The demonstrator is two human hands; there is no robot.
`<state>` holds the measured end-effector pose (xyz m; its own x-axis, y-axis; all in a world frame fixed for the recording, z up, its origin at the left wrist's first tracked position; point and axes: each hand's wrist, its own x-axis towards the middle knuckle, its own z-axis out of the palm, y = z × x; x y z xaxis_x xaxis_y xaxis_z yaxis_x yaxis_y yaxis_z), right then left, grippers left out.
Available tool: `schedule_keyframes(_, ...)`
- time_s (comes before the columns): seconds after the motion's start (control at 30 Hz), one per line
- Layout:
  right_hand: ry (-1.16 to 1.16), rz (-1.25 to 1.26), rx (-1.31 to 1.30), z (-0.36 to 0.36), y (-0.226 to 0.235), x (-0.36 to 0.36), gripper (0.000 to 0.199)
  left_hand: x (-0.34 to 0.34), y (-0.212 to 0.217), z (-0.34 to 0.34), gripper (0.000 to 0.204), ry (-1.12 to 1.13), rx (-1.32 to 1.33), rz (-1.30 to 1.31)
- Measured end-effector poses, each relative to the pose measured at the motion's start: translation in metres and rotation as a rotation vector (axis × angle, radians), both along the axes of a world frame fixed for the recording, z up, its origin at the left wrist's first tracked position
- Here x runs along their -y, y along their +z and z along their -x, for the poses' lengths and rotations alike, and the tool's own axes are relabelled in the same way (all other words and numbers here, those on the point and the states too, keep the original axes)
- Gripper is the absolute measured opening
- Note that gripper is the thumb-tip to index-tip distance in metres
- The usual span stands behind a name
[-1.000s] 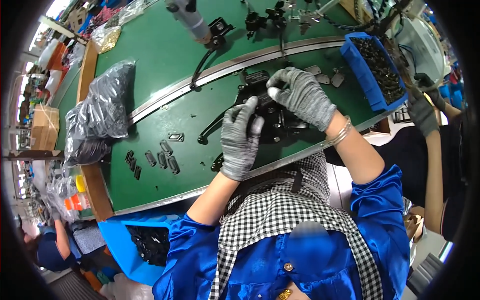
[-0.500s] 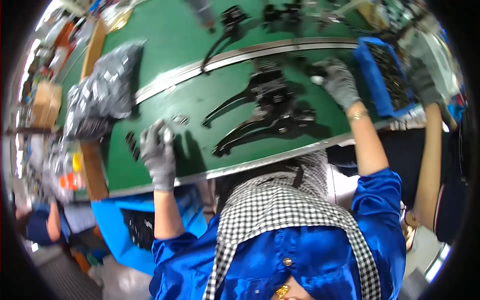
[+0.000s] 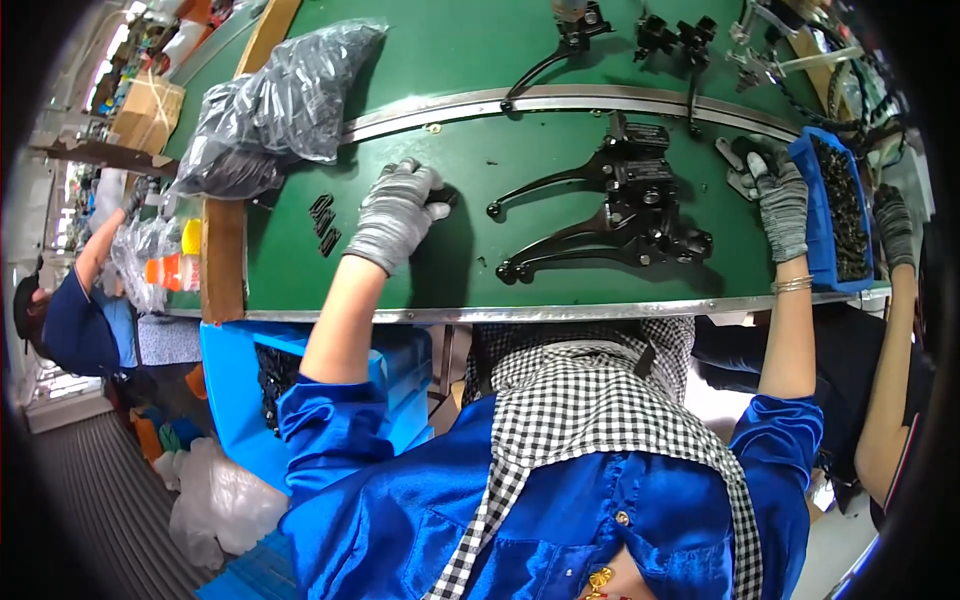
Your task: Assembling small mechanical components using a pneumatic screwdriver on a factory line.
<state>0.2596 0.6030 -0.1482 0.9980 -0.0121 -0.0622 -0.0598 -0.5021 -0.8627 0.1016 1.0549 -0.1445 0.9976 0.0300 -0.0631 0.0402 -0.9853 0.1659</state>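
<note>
My left hand (image 3: pixel 392 215), in a grey knit glove, is closed above the bench, with a small black part (image 3: pixel 445 200) showing at its fingertips. To its left lie several small black rectangular pieces (image 3: pixel 325 225). My right hand (image 3: pixel 783 205), gloved too, has its fingers bent together beside flat grey metal pieces (image 3: pixel 738 170); whatever sits between the fingers is hidden. Between my hands rest two black brake lever assemblies, an upper one (image 3: pixel 640 165) and a lower one (image 3: pixel 640 235), their levers pointing left.
A blue bin (image 3: pixel 822 265) of small dark parts stands at the right. Grey plastic bags (image 3: pixel 290 100) lie at the left by a wooden edge (image 3: pixel 223 260). Beyond the metal rail (image 3: pixel 560 97) is another lever (image 3: pixel 550 60). A co-worker's gloved hand (image 3: pixel 893 225) is beyond the bin.
The view has shifted. My left hand has moved right, away from the small black pieces, and turned knuckles up. My right hand has come back closer to the blue bin.
</note>
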Motion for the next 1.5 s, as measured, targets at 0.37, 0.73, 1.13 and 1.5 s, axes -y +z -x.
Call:
schedule_keyframes(0.37, 0.505, -0.032, 0.611, 0.086, 0.064, -0.090, 0.021, 0.115, 0.073, -0.019, 0.019, 0.006, 0.161, 1.372)
schedule_keyframes(0.73, 0.386, -0.321, 0.675, 0.094, 0.045, -0.075, 0.037, 0.195, 0.055, -0.051, 0.025, 0.073, -0.212, 1.716)
schedule_keyframes(1.13, 0.261, -0.497, -0.076, 0.102, 0.074, -0.059, 0.029, 0.219, 0.049, -0.042, 0.027, -0.085, 0.107, 1.694)
schedule_keyframes(1.5, 0.442, -0.092, 0.762, 0.104, 0.073, -0.048, 0.021, 0.209, 0.061, -0.038, 0.029, 0.012, -0.183, 2.055)
